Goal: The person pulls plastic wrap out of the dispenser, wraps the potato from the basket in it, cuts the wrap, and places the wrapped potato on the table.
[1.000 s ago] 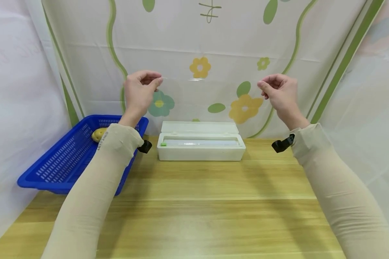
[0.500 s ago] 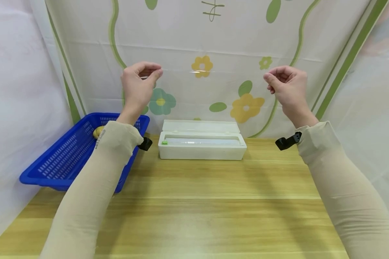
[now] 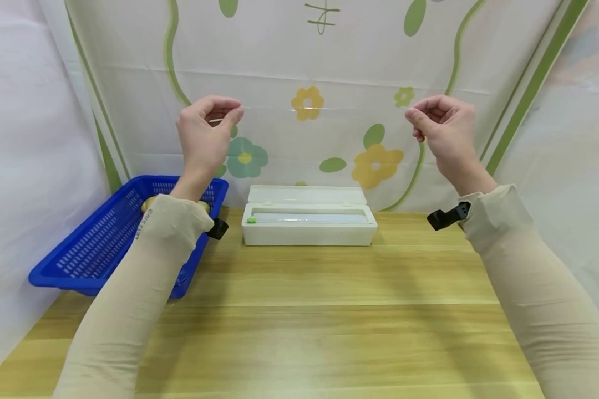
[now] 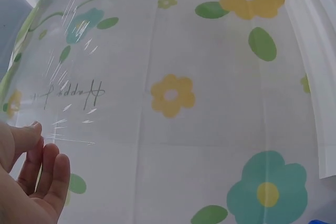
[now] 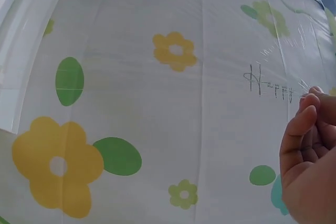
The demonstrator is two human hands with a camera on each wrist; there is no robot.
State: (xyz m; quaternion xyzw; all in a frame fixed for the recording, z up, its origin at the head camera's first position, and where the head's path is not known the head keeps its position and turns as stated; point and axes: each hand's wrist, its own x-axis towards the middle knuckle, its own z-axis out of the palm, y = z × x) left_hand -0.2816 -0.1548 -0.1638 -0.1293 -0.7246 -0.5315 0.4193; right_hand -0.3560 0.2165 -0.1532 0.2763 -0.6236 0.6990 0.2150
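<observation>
A clear sheet of cling film (image 3: 304, 108) is stretched between my two raised hands, showing mostly as glints and a thin edge line. My left hand (image 3: 203, 133) pinches one corner between thumb and fingertips. At the opposite corner, my right hand (image 3: 446, 133) pinches the film the same way. In the left wrist view, wrinkles in the cling film (image 4: 65, 111) spread out from the pinch; similar creases run across it in the right wrist view. Below the hands, a white cling film dispenser box (image 3: 309, 235) stands on the table, its lid up and a green slider (image 3: 252, 220) at its left end.
A blue perforated basket (image 3: 55, 281) sits at the left, partly behind my left forearm. Yellow potatoes (image 3: 148, 204) show inside it. The wooden table (image 3: 299, 338) stretches in front of the box. A flower-printed white cloth (image 3: 359, 50) hangs behind.
Both hands have risen and moved farther apart, left hand to the left and right hand to the right. The film's edge has gone up with them.
</observation>
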